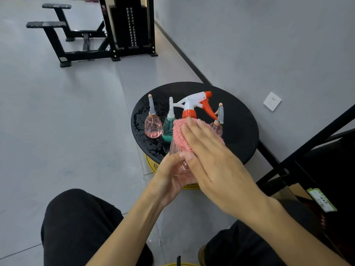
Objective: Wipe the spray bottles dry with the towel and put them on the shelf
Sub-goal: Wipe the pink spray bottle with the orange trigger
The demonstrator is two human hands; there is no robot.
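Observation:
My left hand [169, 177] grips the lower body of a clear pink spray bottle [180, 162] with a white and orange trigger head, held up in front of the black round stool top [238, 131]. My right hand [213, 156] lies flat with straight fingers on a pink knobbly towel [179, 135], pressing it against the bottle's shoulder. Behind, on the wet stool top, stand a small pink bottle [152, 125], a green bottle [168, 129] and another small pink bottle [218, 125] partly hidden by the towel.
A black shelf frame [307, 156] stands at the right with a cardboard box and a green label below. The grey wall with a white socket [272, 101] runs behind the stool. A black weight machine [115, 31] stands far back. My knees are at the bottom.

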